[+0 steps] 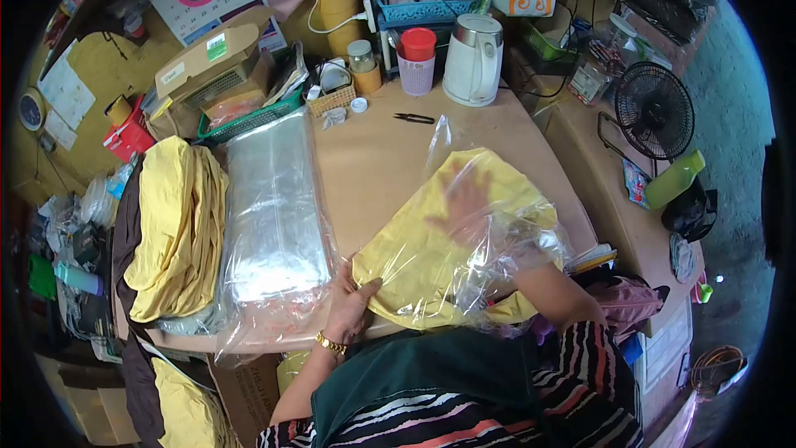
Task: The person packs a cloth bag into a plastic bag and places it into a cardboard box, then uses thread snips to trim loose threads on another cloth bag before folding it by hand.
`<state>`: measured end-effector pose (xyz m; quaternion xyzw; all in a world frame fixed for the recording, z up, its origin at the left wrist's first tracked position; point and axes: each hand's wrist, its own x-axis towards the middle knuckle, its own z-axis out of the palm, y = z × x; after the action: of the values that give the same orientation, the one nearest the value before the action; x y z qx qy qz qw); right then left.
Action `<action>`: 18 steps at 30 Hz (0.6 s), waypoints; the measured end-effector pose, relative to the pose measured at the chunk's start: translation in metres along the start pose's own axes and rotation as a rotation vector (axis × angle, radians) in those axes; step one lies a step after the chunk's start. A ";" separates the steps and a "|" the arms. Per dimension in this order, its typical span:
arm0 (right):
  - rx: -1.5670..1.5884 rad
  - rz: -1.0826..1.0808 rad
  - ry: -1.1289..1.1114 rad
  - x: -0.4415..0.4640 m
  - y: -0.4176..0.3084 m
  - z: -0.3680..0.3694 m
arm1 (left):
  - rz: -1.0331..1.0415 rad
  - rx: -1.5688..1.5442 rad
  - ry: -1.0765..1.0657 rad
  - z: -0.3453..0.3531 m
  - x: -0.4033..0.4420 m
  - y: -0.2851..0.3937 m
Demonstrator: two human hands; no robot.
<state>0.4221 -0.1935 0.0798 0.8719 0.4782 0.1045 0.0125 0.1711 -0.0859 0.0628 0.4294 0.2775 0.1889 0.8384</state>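
A folded yellow cloth (414,232) lies in front of me on the table, inside a clear plastic bag (551,236). With thumb on top, my left hand (352,303) grips the near left corner of the bagged cloth; a gold watch is on that wrist. My right hand (466,203) shows through the clear plastic, which covers it and part of the forearm. Its fingers are spread flat on the yellow cloth. Left of my left hand lies a stack of clear plastic bags (274,207).
A pile of yellow cloth (174,232) sits at the left edge. Black snips (414,118) lie beyond the bag. At the back stand a white kettle (474,60), a pink cup (416,73) and a green basket (249,119). A black fan (654,109) stands right.
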 end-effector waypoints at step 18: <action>0.282 -0.121 -0.120 0.067 0.021 0.021 | -0.043 -0.012 0.120 0.003 -0.005 0.011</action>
<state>0.4787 -0.1474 0.0729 0.8393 0.5382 -0.0168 -0.0751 0.1678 -0.0844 0.0749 0.4061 0.3354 0.1982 0.8266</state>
